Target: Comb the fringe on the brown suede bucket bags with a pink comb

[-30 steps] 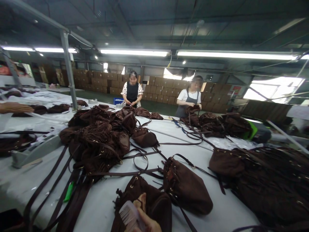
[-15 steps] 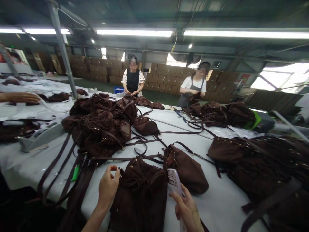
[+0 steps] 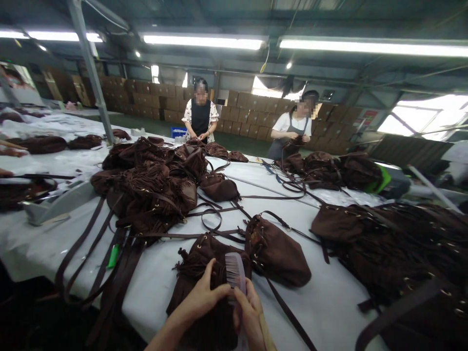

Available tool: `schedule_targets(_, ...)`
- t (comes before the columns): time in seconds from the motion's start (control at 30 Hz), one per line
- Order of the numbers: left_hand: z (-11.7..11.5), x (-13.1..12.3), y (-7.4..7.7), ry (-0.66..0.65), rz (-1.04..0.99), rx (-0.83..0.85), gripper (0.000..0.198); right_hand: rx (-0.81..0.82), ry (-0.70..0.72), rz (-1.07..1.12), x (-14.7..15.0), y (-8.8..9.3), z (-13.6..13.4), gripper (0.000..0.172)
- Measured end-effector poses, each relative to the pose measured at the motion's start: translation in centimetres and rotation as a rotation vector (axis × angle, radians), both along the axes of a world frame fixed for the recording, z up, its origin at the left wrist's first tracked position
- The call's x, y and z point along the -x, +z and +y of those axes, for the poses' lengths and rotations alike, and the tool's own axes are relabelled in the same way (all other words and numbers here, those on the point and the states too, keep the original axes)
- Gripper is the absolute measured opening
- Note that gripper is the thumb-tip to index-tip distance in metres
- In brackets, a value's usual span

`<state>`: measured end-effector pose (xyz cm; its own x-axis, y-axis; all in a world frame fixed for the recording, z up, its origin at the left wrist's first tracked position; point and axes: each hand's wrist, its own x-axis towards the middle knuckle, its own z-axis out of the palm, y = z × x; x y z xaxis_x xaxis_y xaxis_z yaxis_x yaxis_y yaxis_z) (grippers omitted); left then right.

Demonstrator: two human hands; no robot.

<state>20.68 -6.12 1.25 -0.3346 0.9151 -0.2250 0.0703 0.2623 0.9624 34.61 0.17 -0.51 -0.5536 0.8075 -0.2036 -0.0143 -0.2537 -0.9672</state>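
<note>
A dark brown drawstring bag (image 3: 188, 287) with fringe and metal eyelets lies on the table in front of me. My left hand (image 3: 203, 297) rests over its front, index finger and thumb spread apart; the other fingers are mostly hidden. The thumb tip comes close to the comb, and whether they touch is unclear. In my right hand (image 3: 250, 314) is a pale purple comb (image 3: 236, 270), held by its handle with the teeth over the bag, facing left. A second brown bag (image 3: 280, 251) lies on its side just to the right.
A heap of brown bags (image 3: 146, 180) covers the table's left middle, its straps hanging over the edge by a green lighter-like object (image 3: 113, 256). More bags (image 3: 395, 253) pile up at right. A metal post (image 3: 93, 73) rises at left. Two people (image 3: 200, 117) stand across the table.
The comb has moved left from beside the bag to over its front. My left hand has gone right from the bag's left edge onto its front, opening from a pinch.
</note>
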Motion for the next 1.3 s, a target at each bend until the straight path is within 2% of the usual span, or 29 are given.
schedule_targets(0.07,0.5,0.7,-0.2,0.029,-0.191,0.035,0.084,0.026,-0.007,0.03,0.4,0.1,0.2,0.064)
schedule_targets(0.13,1.2,0.9,-0.6,0.07,-0.251,0.017,0.077,0.059,0.0,0.061,0.9,0.2,0.4,0.064)
schedule_targets(0.3,2.3,0.2,-1.6,0.113,-0.168,-0.067,0.073,0.225,-0.046,0.129,0.9,0.1,0.3,0.063)
schedule_targets(0.37,2.5,-0.1,-2.0,0.128,-0.09,-0.068,0.072,0.225,-0.088,0.121,0.2,0.0,0.4,0.063)
schedule_targets(0.57,2.0,0.2,-2.5,0.169,0.063,-0.056,0.062,-0.036,-0.198,-0.065,-2.4,0.0,1.7,0.057)
schedule_targets(0.7,0.9,0.9,-1.4,0.09,0.21,-0.05,0.057,-0.182,-0.104,-0.192,-2.5,0.7,2.9,0.05)
schedule_targets(0.77,0.5,0.4,-0.6,0.052,0.373,0.0,0.053,-0.243,-0.063,-0.238,-2.0,1.3,3.2,0.049)
schedule_targets(0.9,0.8,-2.1,1.0,0.027,0.806,0.224,0.052,-0.348,-0.019,-0.317,-0.9,2.8,3.2,0.044)
schedule_targets(0.97,1.2,-3.0,1.4,0.015,0.877,0.268,0.047,-0.398,-0.027,-0.351,-0.8,2.9,3.0,0.044)
schedule_targets(1.1,1.3,-2.4,0.7,-0.034,0.793,0.218,0.044,-0.444,-0.087,-0.373,-1.4,0.9,3.0,0.048)
schedule_targets(1.2,1.1,-0.9,-0.5,0.018,0.693,0.095,0.046,-0.432,-0.095,-0.378,-1.9,-0.7,3.1,0.059)
schedule_targets(1.3,0.8,1.2,-0.5,0.128,0.528,-0.051,0.043,-0.453,-0.063,-0.401,-2.0,0.1,3.2,0.065)
